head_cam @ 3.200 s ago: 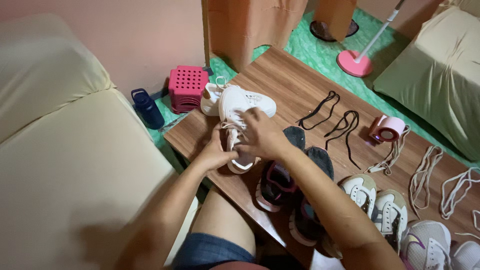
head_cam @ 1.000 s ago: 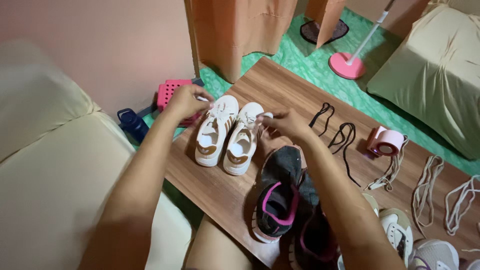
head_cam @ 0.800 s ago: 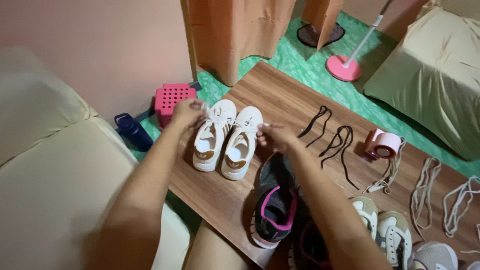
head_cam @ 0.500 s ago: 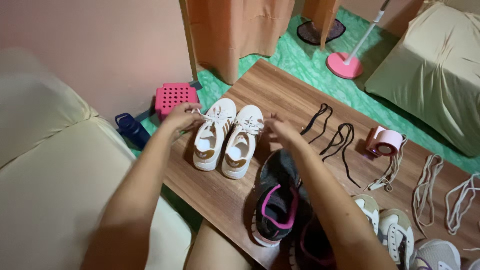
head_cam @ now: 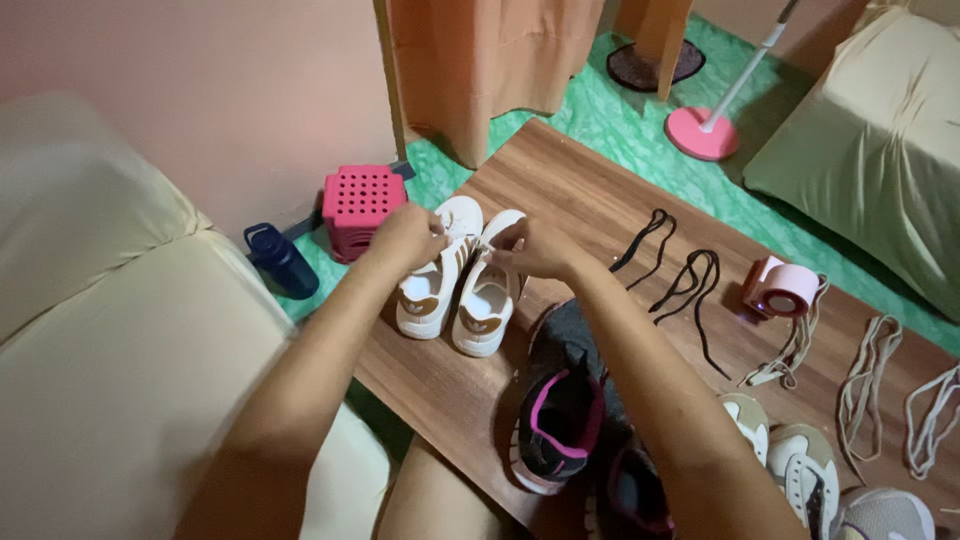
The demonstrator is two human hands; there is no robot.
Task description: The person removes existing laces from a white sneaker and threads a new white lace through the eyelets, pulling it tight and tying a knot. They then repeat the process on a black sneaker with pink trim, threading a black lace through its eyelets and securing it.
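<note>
A pair of white sneakers with tan stripes (head_cam: 455,285) is set side by side on the wooden table (head_cam: 580,180), near its 9 o'clock corner. The left hand (head_cam: 405,237) and right hand (head_cam: 535,247) are closed over the white laces at the shoes' 12 o'clock end. A black and pink sneaker (head_cam: 560,405) lies at 5 o'clock, black laces (head_cam: 680,275) at 3 o'clock.

Both forearms extended forward, converging near the table's far-left corner. Left hand (head_cam: 405,238) curled, knuckles up, fingers pinched together. Right hand (head_cam: 535,248) close beside it, fingers bent inward toward the left, also pinching.
</note>
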